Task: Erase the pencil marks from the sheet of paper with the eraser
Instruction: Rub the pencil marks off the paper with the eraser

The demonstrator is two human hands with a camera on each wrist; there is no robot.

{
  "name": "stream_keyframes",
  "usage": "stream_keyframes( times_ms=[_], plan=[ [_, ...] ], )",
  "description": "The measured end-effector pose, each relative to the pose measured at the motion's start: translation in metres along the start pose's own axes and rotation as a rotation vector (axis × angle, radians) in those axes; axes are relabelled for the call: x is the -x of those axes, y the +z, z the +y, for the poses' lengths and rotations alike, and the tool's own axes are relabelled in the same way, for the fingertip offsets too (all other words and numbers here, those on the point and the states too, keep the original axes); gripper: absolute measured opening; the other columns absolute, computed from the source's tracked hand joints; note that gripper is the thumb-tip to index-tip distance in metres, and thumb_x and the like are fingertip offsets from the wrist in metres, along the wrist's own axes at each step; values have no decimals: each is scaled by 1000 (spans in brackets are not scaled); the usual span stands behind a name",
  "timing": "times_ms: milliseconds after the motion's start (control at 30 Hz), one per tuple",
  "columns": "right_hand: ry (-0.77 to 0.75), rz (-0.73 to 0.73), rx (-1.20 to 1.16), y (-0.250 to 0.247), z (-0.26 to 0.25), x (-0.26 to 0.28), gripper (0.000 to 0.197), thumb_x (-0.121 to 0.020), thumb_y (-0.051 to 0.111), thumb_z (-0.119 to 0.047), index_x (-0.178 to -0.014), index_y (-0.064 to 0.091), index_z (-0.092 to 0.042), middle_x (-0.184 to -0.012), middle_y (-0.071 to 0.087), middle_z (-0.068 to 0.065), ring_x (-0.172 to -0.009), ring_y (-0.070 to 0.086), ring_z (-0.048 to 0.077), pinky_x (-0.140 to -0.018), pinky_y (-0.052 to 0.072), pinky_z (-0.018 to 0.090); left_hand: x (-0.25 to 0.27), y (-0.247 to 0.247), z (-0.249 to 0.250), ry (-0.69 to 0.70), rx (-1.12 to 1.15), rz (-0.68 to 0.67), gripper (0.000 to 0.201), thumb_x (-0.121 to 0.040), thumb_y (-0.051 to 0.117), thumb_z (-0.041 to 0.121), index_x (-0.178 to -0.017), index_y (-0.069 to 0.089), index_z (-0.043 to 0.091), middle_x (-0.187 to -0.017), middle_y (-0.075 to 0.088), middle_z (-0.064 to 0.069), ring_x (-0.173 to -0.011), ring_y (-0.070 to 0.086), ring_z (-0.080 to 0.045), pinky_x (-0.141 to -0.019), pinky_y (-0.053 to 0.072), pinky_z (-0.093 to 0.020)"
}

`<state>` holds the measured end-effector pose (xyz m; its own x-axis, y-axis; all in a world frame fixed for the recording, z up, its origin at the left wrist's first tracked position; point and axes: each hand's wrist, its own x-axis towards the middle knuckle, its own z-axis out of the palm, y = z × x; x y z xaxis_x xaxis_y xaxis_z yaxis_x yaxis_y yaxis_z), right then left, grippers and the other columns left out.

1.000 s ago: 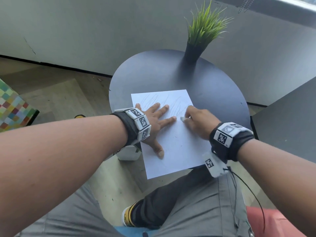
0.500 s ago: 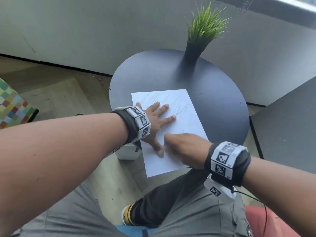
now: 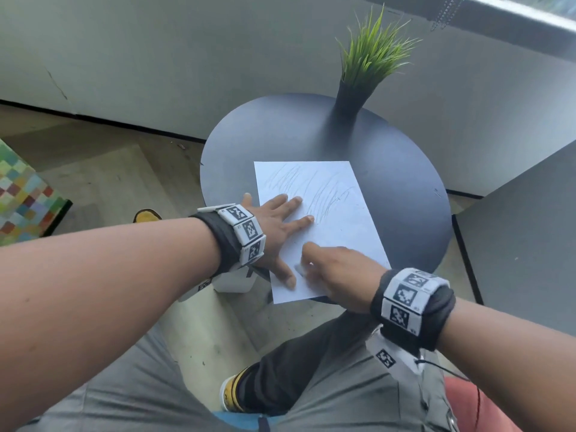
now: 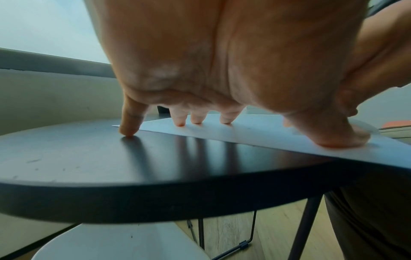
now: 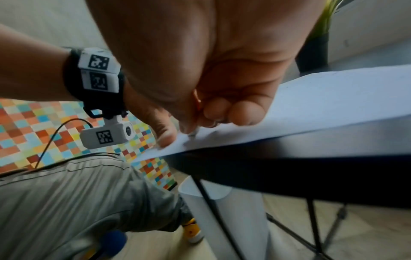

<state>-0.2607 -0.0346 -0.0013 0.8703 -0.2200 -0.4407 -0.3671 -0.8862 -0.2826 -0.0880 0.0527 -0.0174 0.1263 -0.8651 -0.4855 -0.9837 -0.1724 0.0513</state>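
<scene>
A white sheet of paper (image 3: 336, 232) with faint pencil strokes on its far half lies on the round dark table (image 3: 405, 194); its near corner hangs past the table's edge. My left hand (image 3: 280, 226) lies flat with spread fingers on the sheet's left side, thumb (image 4: 342, 139) pressed near the front edge. My right hand (image 3: 336, 269) pinches a small white eraser (image 3: 300, 269) and presses it on the near part of the sheet, right beside the left thumb. In the right wrist view the eraser's tip (image 5: 193, 133) touches the paper (image 5: 333, 98) under curled fingers.
A dark vase with green grass (image 3: 361, 79) stands at the table's far edge. A grey surface (image 3: 523, 244) lies to the right, a multicoloured checkered block (image 3: 21, 194) on the floor to the left. A white container (image 3: 233, 283) sits under the table's near left edge.
My right hand with the eraser has slid from the sheet's middle toward its near edge, ending beside the left thumb. The left hand has stayed flat on the paper.
</scene>
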Motion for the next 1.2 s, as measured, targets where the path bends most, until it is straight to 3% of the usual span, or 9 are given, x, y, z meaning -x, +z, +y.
stream_keyframes(
  times_ms=[167,333,467,533,633,800,967,1100,1200],
  plan=[
    [347,178,-115,-21,41,-4,29,-99,38,-49,-102,42,-20,-98,62,12,-82,58,35,-77,52,44,-4,1,0,-10,11,-13,131,-59,57,94,-156,-12,40,-165,-23,2,-152,-16,-24,-107,17,-77],
    [59,-7,-52,5,10,12,30,-100,35,-47,-98,39,-18,-88,58,6,-79,54,32,-71,46,40,-5,1,1,-13,7,-30,131,-59,58,93,-155,-14,41,-164,-25,1,-152,-18,-25,-105,16,-80],
    [412,190,-161,-16,49,-2,27,-98,38,-50,-97,42,-23,-100,61,12,-82,57,32,-78,51,42,-6,1,1,-8,25,-38,130,-58,57,94,-154,-14,43,-164,-26,1,-152,-19,-25,-105,15,-81],
    [324,171,-128,-10,35,2,25,-100,37,-45,-100,39,-20,-98,61,11,-83,56,33,-76,48,39,-5,0,1,-13,24,-42,130,-59,58,92,-155,-14,42,-164,-26,1,-152,-19,-26,-104,15,-82],
    [66,-24,-99,10,0,16,24,-101,38,-41,-99,38,-17,-90,59,7,-80,54,33,-71,45,39,-5,0,3,-16,16,-42,128,-60,61,90,-155,-13,44,-164,-26,-1,-152,-19,-26,-104,15,-82],
    [359,160,-112,-16,38,1,25,-99,39,-46,-102,42,-21,-100,61,10,-88,57,34,-80,50,42,-6,1,3,-8,9,-37,125,-60,58,92,-153,-12,48,-164,-25,-1,-152,-18,-28,-104,16,-81],
    [-37,-56,-22,7,-11,9,11,-98,44,-27,-102,42,-17,-93,62,7,-83,57,32,-74,48,44,-6,0,1,-5,5,-53,126,-61,57,93,-153,-15,48,-163,-29,0,-152,-20,-26,-105,14,-81],
    [310,121,-68,-18,36,-12,27,-97,40,-51,-104,44,-25,-102,63,8,-90,58,33,-81,49,41,-3,6,-2,1,42,-6,125,-60,52,95,-155,-12,45,-164,-26,-2,-152,-19,-26,-109,11,-77],
    [399,201,-152,-22,59,-12,28,-97,42,-50,-100,46,-23,-96,63,8,-85,58,29,-81,51,42,4,17,-5,-61,102,99,123,-62,45,97,-157,-3,38,-166,-19,-4,-152,-19,-25,-118,5,-66]
  ],
)
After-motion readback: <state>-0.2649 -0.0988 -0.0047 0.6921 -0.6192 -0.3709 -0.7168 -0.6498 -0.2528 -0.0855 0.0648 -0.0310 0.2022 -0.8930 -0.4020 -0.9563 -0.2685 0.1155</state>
